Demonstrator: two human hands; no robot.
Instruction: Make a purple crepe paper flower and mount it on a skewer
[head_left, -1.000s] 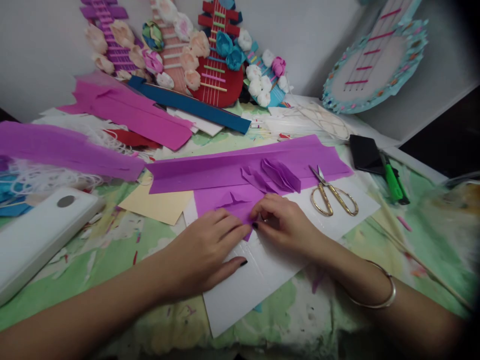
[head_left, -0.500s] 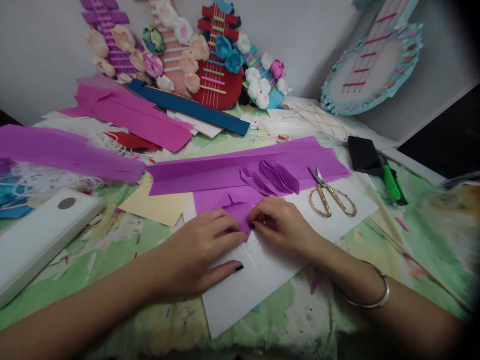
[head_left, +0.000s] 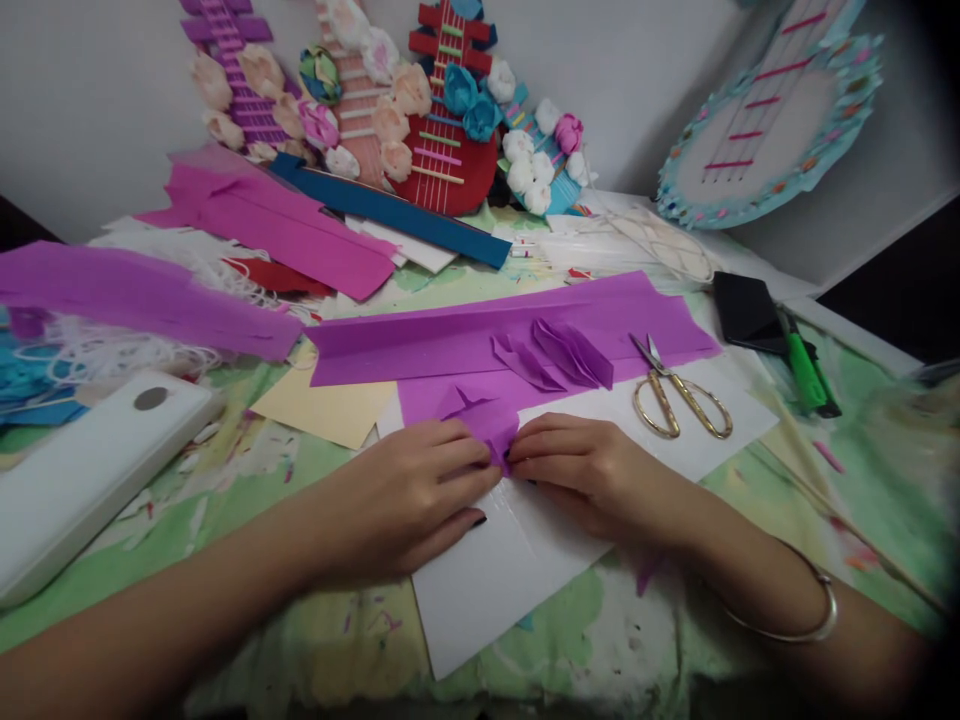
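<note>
A small piece of purple crepe paper (head_left: pixel 491 420) lies between my hands above a white board (head_left: pixel 495 590). My left hand (head_left: pixel 409 490) has its fingers bent over the paper's near left edge, fingertips pressed on it. From the other side my right hand (head_left: pixel 592 465) pinches the same edge, its fingertips meeting the left ones; its thumb is mostly hidden. Just beyond are folded purple petal-shaped pieces (head_left: pixel 574 355) and a long purple paper strip (head_left: pixel 405 345). Gold-handled scissors (head_left: pixel 664 395) rest partly spread on the board, to the right of my right hand.
A white box-like device (head_left: pixel 97 480) is at the left, beside white string (head_left: pixel 127 345). Magenta paper (head_left: pixel 277 230) and a blue strip (head_left: pixel 405 220) lie behind. Decorated paper instruments (head_left: pixel 442 150) lean on the wall. A black phone (head_left: pixel 746 310) and green cutter (head_left: pixel 806 370) are right.
My right hand has turned and its fingers have closed straighter along the paper's edge, nearer the left fingertips. The left fingers have drawn in slightly. The whole view has shifted a little.
</note>
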